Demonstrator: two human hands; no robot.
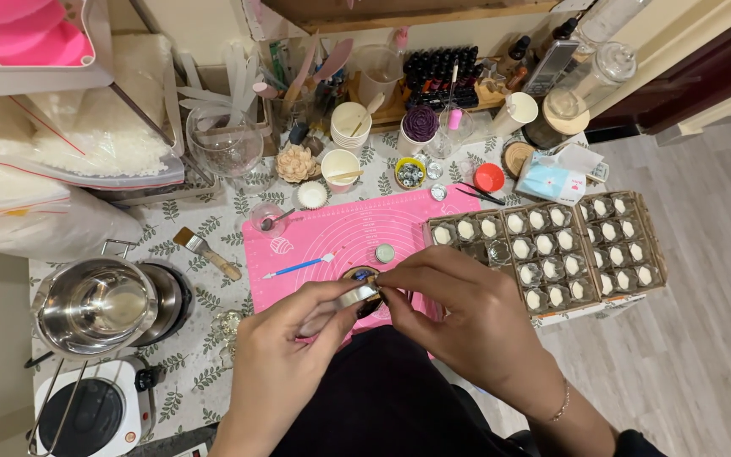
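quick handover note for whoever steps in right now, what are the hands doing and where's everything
Left hand holds a small round metal tin; right hand pinches at its rim.
Both work over the pink silicone mat, where a blue-handled tool and a second small tin lie.
Cardboard trays on the right: most cells filled white, a few near the mat not.
Steel pot sits to the left.

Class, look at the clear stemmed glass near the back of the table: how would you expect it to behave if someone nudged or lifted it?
The stemmed glass looks thin and clear, so it is probably fragile. Its wide bowl sits above a narrower base, so a sideways push would likely tip it. It seems empty, so probably light; bags and jars crowd close around it.
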